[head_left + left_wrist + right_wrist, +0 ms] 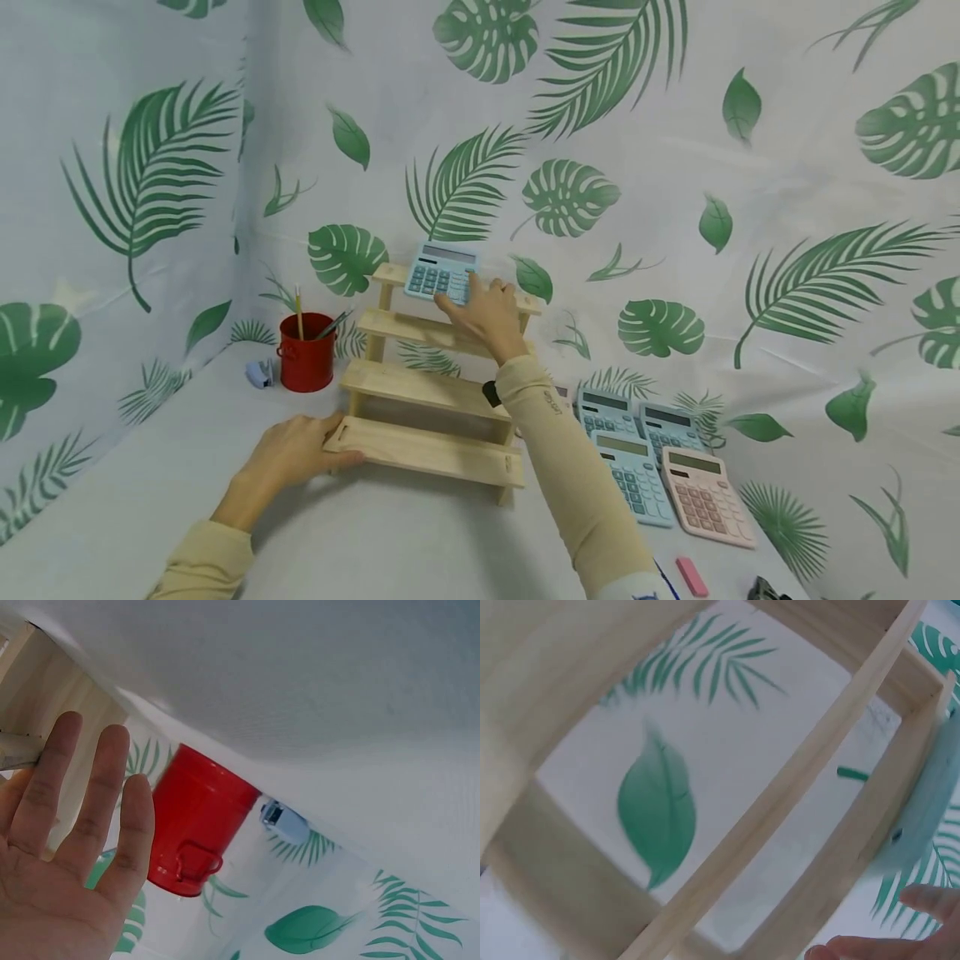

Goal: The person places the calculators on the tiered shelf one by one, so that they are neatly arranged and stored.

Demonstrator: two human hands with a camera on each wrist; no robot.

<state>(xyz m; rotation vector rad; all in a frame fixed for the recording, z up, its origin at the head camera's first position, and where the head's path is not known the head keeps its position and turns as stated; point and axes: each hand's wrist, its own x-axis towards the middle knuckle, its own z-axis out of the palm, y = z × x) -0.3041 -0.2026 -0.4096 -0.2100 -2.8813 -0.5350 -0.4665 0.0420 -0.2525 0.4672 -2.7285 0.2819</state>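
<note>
Head view: pale-blue plastic calculator with a grey display (441, 273) at the top of a stepped, four-board rack of light wood (427, 450)

The calculator is at the rack's highest board, left of its middle, keys facing the camera and display end uppermost. The right hand (487, 312) is at its lower right, thumb by the bottom edge and forefinger over the right side. That grip is spread rather than pinching; whether the fingers press on the casing, I cannot tell, and the right wrist view catches only some fingertips just beside it.

The left hand (296, 450) touches the left end of the lowest board, its thumb along the front edge. The left wrist view shows this grip spread too, with straight fingers against the wood.

Left of the rack, on the white table (360, 550), stands a round red bucket (306, 367) holding a yellow pencil (299, 312), with a small light-blue object (259, 373) just beside it. To the rack's right lie three more blue calculators (633, 475), a pink calculator (708, 496) and, nearer the camera, a pink oblong block (692, 577).
</note>
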